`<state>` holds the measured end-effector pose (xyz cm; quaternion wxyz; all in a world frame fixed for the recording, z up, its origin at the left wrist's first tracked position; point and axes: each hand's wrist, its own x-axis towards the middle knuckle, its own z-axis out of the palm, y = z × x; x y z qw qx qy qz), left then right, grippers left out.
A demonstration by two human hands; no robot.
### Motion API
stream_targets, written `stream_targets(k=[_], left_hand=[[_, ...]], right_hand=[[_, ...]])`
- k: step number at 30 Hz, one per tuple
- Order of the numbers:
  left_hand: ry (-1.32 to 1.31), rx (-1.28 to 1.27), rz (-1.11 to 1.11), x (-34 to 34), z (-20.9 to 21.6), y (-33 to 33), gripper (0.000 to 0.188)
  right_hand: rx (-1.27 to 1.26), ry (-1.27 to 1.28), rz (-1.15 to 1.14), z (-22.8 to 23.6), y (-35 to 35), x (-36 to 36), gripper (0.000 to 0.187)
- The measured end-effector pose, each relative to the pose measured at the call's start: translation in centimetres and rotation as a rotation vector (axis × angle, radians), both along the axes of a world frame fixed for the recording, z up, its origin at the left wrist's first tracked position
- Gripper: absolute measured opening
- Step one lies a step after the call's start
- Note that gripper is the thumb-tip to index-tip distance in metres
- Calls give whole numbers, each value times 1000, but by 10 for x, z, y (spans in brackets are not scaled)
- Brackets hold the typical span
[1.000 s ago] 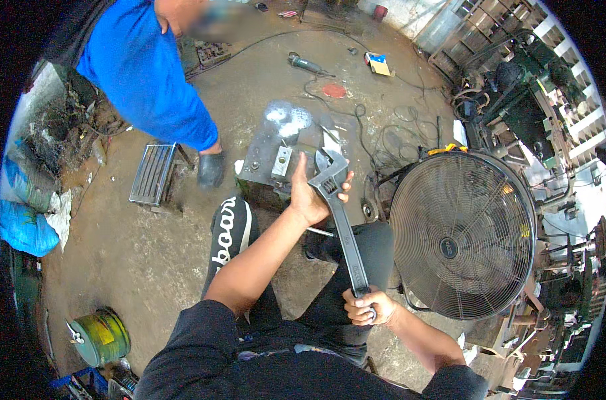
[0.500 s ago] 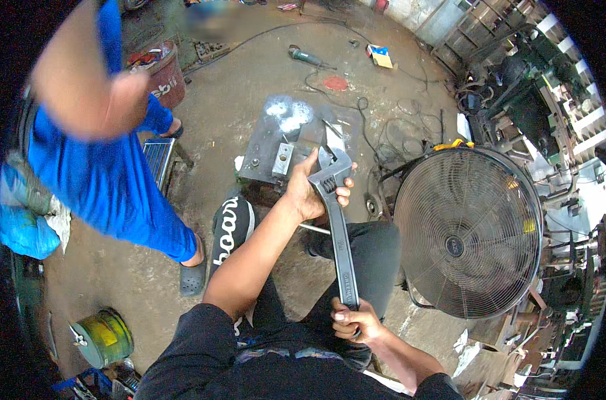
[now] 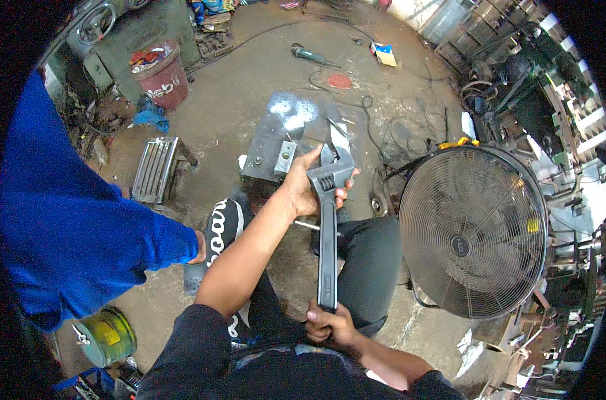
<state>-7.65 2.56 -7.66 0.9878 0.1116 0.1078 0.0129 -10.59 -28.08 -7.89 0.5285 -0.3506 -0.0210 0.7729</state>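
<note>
A large dark-grey adjustable wrench (image 3: 327,250) lies lengthwise in front of my body, its jaw end pointing away from me. My left hand (image 3: 301,188) is wrapped under and around the wrench's head, with fingertips showing on its right side. Lower down, my right hand (image 3: 331,325) grips the end of the handle. Just beyond the jaws is a flat metal plate (image 3: 263,148) with whitish patches, low in front of me. A small metal block with a hole (image 3: 285,157) rests on the plate, left of the wrench head. A shiny metal strip (image 3: 341,135) lies beyond the jaws.
A big round fan (image 3: 473,233) stands close on my right. At left, a person in blue trousers (image 3: 83,220) is near a small slatted stool (image 3: 155,172). Farther off are a red bucket (image 3: 161,83), an angle grinder (image 3: 309,55) and loose cables. A green-yellow drum (image 3: 105,338) sits lower left.
The wrench's handle end and my right hand have swung left, so the wrench points straighter ahead. The person in blue has shifted left, and their blurred arm has left the view.
</note>
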Motion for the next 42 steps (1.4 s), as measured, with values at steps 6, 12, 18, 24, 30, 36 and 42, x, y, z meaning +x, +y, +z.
stream_targets(k=[6,12,18,24,30,36,42], left_hand=[[769,1144,551,-18,13,9,58],[735,1804,828,21,38,57,37],[-122,1361,65,54,17,63,33],[-116,1447,84,58,13,63,39],[-54,1552,159,58,21,59,37],[-104,1495,102,60,15,65,34],[-246,1509,48,60,15,70,27]], right_hand=[[-20,56,-51,-1,-4,9,19],[-87,90,2,-7,-4,7,20],[-133,146,1,0,-3,7,21],[-104,126,13,2,-1,0,20],[-146,66,30,2,-3,6,23],[-88,130,-13,20,37,-26,27],[22,-142,-83,-16,46,-84,32]])
